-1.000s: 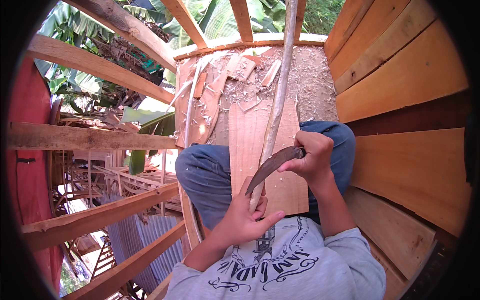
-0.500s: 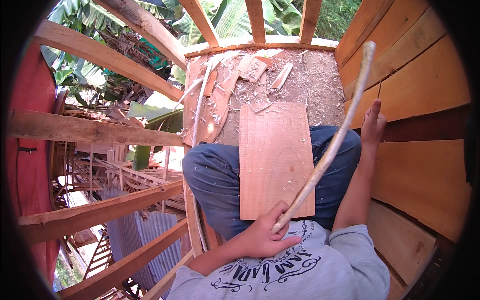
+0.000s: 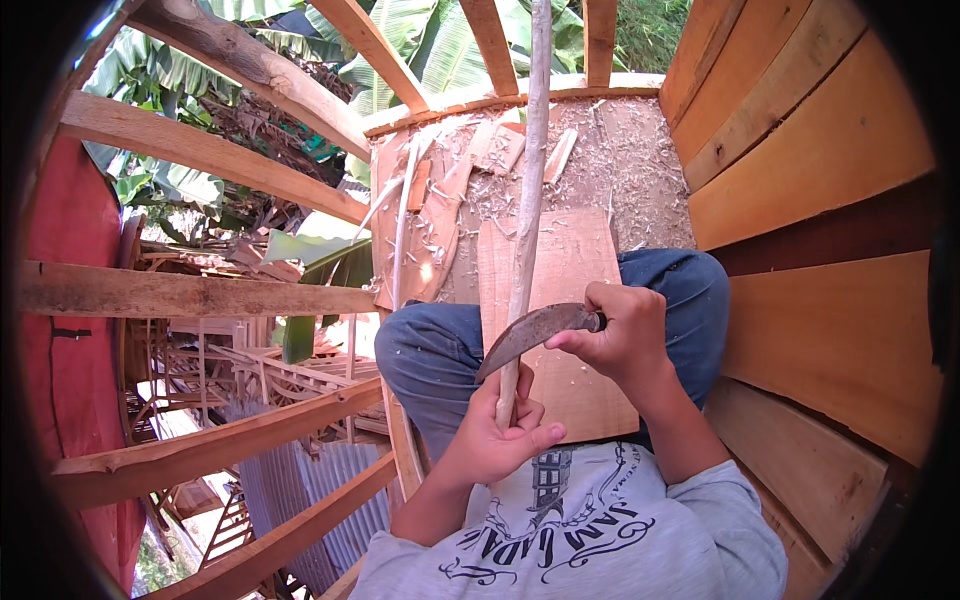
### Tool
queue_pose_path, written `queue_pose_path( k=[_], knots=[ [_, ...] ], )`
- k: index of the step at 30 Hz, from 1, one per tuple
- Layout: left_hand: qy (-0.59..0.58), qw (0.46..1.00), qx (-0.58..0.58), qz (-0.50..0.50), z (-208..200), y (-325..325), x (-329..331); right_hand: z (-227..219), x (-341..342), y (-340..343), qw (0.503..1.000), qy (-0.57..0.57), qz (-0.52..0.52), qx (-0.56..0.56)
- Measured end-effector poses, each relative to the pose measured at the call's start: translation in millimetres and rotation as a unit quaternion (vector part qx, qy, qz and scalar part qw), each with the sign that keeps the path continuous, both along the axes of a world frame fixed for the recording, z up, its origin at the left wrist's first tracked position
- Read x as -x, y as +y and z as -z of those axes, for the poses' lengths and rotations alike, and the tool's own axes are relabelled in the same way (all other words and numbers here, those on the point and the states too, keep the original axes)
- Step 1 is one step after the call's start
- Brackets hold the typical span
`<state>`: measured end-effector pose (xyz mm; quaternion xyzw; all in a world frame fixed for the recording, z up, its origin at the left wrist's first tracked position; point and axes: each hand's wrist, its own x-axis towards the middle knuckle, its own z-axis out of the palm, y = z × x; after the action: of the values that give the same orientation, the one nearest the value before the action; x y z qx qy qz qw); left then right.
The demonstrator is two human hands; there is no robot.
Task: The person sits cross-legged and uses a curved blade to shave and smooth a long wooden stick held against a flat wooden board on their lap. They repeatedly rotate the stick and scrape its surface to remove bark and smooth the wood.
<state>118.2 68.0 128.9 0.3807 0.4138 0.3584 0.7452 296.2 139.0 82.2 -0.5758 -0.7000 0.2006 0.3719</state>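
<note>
A long pale wooden stick (image 3: 528, 215) points away from me over my lap, rising past the top of the view. Near its lower end my left hand (image 3: 500, 417) is wrapped round it. My right hand (image 3: 628, 330) grips the dark handle of a curved knife (image 3: 535, 333). The broad, stained blade lies across the stick just above my left fingers, its tip pointing down to the left. Beneath both, a flat wooden board (image 3: 580, 380) rests on my lap between my knees.
Wood shavings and scraps (image 3: 500, 150) litter the plank floor (image 3: 630, 190) ahead. Long pale strips (image 3: 403, 210) lie at its left. Wooden rails (image 3: 200, 292) border the left side, and a plank wall (image 3: 820, 330) stands close on the right.
My right hand has come from beside the right wall to the stick, bringing the knife across it. The stick has swung left and now points almost straight ahead.
</note>
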Motion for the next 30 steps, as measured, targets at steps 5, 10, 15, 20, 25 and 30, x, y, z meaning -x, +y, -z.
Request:
queue_pose_path(
  k=[5, 10, 15, 20, 25, 30],
  knots=[
    [-0.017, 0.999, 0.042, 0.021, -3.7, -3.3, -3.0, 3.8, -6.6, 9.1, 0.999, -0.023, 0.008, -0.030],
    [-0.010, 0.997, 0.059, 0.046, -4.0, -12.6, -12.8, 13.0, -23.1, 33.5, 0.996, -0.031, 0.076, -0.044],
    [-0.039, 0.997, 0.067, 0.023, 2.4, -5.7, -13.1, 23.3, -23.3, 43.7, 0.993, -0.049, 0.106, -0.016],
    [-0.055, 0.995, 0.069, 0.039, 8.5, -4.5, -5.7, 30.7, -22.0, 44.8, 0.991, -0.067, 0.113, -0.009],
    [-0.145, 0.981, 0.124, 0.023, 13.7, 1.0, 6.2, 27.1, -7.6, 41.4, 0.992, 0.011, 0.077, 0.101],
    [-0.280, 0.951, 0.130, 0.000, 18.2, 11.2, 21.4, 25.5, -5.4, 18.1, 0.954, 0.187, -0.006, 0.234]
  ],
)
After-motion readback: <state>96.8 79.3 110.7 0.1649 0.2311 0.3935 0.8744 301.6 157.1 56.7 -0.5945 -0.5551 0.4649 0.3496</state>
